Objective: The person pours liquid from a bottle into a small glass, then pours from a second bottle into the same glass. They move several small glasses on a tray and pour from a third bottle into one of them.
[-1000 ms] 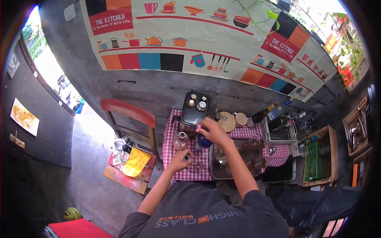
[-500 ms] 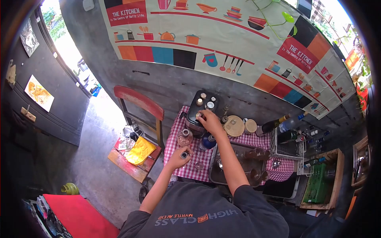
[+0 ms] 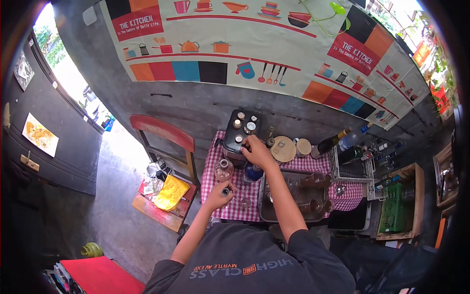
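My left hand (image 3: 220,196) is wrapped round a small glass bottle (image 3: 225,192) with an open top, above the checkered cloth (image 3: 209,171). Just beyond it stands a clear round bottle (image 3: 223,169). My right hand (image 3: 254,150) is over the front edge of a black-topped box (image 3: 230,138), its fingers bent close together; whether anything is between them is too small to tell. Several small caps or stoppers lie on the box, one of them (image 3: 238,138) near my fingertips. Under my right wrist is a blue bottle (image 3: 252,173).
A dark tray (image 3: 286,219) with glasses lies right of my right forearm. Behind it are round lids (image 3: 283,149). A wire basket (image 3: 348,171), bottles and a green crate (image 3: 390,208) stand at the right. A red-backed chair (image 3: 164,131) is at the left.
My right hand has moved from the stopper on the box to the box's front edge, and its fingers have left that stopper. My left hand still holds the small bottle. The camera view has shifted.
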